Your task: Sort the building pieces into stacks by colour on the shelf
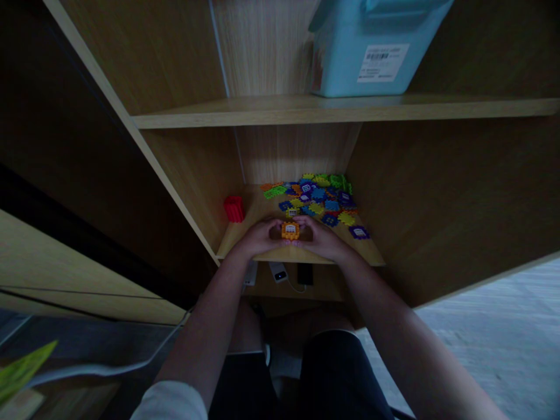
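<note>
Both hands rest on the front of a low wooden shelf (262,254). My left hand (259,236) and my right hand (321,238) are closed from either side on a small orange and yellow block assembly (290,230), fingertips meeting above it. Behind the hands lies a pile of flat interlocking plastic pieces (319,198) in blue, green, yellow, orange and purple. One purple piece (359,232) lies apart at the right.
A red ribbed cup (234,208) stands at the shelf's left. On the shelf above sits a light blue plastic box (371,52) with a label. Below the shelf hang a white adapter (278,272) and a dark device (305,273). My knees are beneath.
</note>
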`<state>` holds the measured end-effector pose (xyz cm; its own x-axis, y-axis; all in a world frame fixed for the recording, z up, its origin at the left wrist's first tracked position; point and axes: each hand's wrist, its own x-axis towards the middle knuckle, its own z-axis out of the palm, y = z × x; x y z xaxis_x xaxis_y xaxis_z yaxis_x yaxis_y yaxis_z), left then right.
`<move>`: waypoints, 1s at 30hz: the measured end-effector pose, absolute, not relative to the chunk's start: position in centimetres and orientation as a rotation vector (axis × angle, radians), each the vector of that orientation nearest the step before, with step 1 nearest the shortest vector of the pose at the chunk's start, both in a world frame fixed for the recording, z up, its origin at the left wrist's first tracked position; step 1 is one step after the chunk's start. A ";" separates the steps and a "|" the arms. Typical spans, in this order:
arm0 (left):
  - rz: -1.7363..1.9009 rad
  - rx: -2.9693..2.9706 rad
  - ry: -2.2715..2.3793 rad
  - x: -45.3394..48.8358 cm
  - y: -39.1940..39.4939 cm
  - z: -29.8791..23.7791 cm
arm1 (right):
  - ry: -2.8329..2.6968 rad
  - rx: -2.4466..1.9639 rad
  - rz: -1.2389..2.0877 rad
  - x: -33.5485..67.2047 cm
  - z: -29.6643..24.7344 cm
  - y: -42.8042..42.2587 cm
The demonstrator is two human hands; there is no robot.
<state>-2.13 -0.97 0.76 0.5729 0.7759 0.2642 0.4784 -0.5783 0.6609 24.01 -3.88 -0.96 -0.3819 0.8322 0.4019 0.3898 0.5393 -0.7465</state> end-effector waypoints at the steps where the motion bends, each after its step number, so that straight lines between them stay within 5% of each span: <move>1: 0.747 2.273 0.994 -2.1 -0.9 0.7 | -1.983 -0.987 0.713 24.0 -1.0 -3.9; 30: 0.805 2.212 0.932 -2.2 -0.9 0.3 | -1.989 -0.972 0.683 24.0 -0.9 -4.1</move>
